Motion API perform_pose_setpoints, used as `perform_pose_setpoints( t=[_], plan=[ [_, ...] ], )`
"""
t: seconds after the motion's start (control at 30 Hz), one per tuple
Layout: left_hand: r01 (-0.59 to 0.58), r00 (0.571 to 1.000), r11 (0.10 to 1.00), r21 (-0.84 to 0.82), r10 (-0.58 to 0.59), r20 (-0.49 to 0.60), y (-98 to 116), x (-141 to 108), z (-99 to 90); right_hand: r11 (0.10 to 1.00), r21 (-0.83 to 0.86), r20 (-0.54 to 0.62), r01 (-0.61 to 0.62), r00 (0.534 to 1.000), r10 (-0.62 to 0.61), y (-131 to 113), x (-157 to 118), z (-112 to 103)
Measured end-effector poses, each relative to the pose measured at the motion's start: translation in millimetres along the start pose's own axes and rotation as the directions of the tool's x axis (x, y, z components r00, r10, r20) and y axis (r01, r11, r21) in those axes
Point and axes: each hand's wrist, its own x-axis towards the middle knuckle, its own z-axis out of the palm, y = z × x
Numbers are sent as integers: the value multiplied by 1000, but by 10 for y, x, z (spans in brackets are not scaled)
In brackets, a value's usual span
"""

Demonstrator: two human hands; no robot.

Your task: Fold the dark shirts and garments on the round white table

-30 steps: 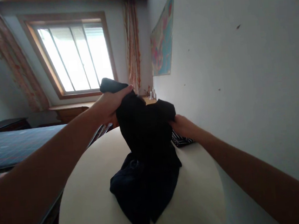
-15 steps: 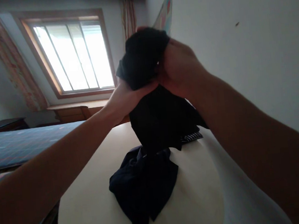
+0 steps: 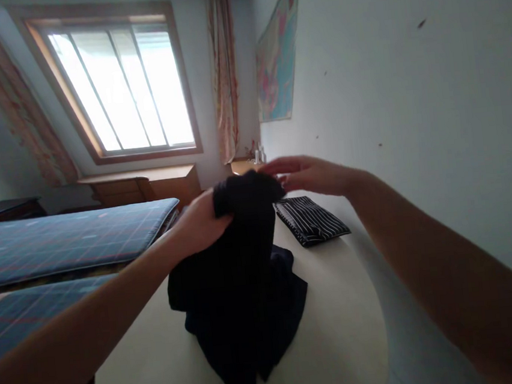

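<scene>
A black garment [image 3: 231, 264] hangs from my hands over the table, its exact kind too dark to make out. My left hand [image 3: 200, 223] is closed on its gathered upper edge at the left, thumb in front. At the upper right corner of the cloth my right hand [image 3: 311, 174] pinches the edge between thumb and fingers. Under the hanging cloth, dark navy shorts [image 3: 288, 312] lie spread on the white table [image 3: 342, 334], partly covered from view. Beyond my right hand rests a folded black-and-white striped garment [image 3: 315, 219].
A white wall [image 3: 411, 110] with a map poster [image 3: 277, 57] borders the table on the right. Beds with blue plaid mattresses [image 3: 74, 239] stand to the left. A wooden desk [image 3: 146, 181] is below the bright window [image 3: 123, 90].
Both hands have come down with the black garment, which now hangs lower and farther left, in front of the navy shorts. The striped garment has come into fuller view.
</scene>
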Motion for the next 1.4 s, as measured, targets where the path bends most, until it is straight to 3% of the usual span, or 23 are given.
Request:
perform_pose_setpoints(
  t=[0.07, 0.1, 0.17, 0.23, 0.37, 0.43, 0.53, 0.63, 0.7, 0.77, 0.83, 0.9, 0.97, 1.0, 1.07, 1.17, 1.27, 1.33, 1.4],
  plan=[
    [38, 948, 998, 46, -51, 314, -170, -247, 213, 960, -159, 65, -231, 968, 244, 538, -68, -108],
    [53, 907, 997, 63, -75, 413, -229, -357, 306, 902, -270, 9, -338, 936, 353, 801, -100, -136],
    [43, 834, 996, 85, -82, 546, -278, -527, 452, 647, -510, -221, -566, 814, 538, 1278, -172, -133],
    [111, 830, 988, 106, -151, 537, -256, -630, 558, 509, -544, -356, -667, 733, 580, 1659, -262, -67],
    [264, 884, 958, 109, -286, 369, -230, -787, 807, 331, -524, -574, -784, 613, 543, 2137, -449, 127],
    [296, 902, 952, 76, -305, 306, -299, -909, 962, 312, -502, -643, -807, 589, 489, 2264, -499, 197],
    [357, 905, 934, -8, -343, 250, -455, -1099, 1109, 360, -488, -663, -795, 606, 439, 2329, -501, 222],
    [385, 909, 911, -145, -348, 227, -567, -1148, 1069, 413, -466, -702, -783, 611, 367, 2218, -450, 149],
    [373, 923, 899, -231, -334, 189, -592, -1056, 974, 495, -423, -769, -759, 589, 246, 2021, -398, 75],
    [351, 936, 890, -291, -330, 121, -573, -877, 867, 683, -361, -848, -635, 528, 43, 1712, -333, 15],
    [312, 948, 885, -345, -315, 48, -499, -642, 763, 855, -340, -860, -393, 497, -114, 1297, -260, 2],
    [269, 957, 875, -403, -289, 11, -360, -385, 666, 944, -302, -803, -130, 569, -179, 813, -195, 49],
    [204, 970, 871, -447, -241, -26, -166, -137, 580, 964, -249, -686, 90, 686, -241, 317, -147, 143],
    [165, 978, 862, -480, -204, -30, -57, -24, 544, 957, -231, -634, 174, 719, -284, 84, -132, 198],
    [55, 992, 855, -516, -104, -66, 159, 177, 490, 933, -227, -569, 279, 740, -359, -316, -117, 300],
    [-21, 991, 842, -540, -54, -121, 424, 405, 418, 906, -296, -584, 303, 693, -423, -680, -135, 391],
    [44, 972, 747, -663, -186, -145, 581, 565, 274, 878, -422, -648, 225, 603, -466, -716, -213, 435],
    [54, 949, 642, -765, -272, -161, 646, 647, 115, 873, -472, -664, 124, 602, -444, -587, -291, 486],
    [-6, 935, 587, -810, -284, -213, 716, 710, -81, 882, -472, -677, 0, 641, -363, -388, -363, 569]
  ],
)
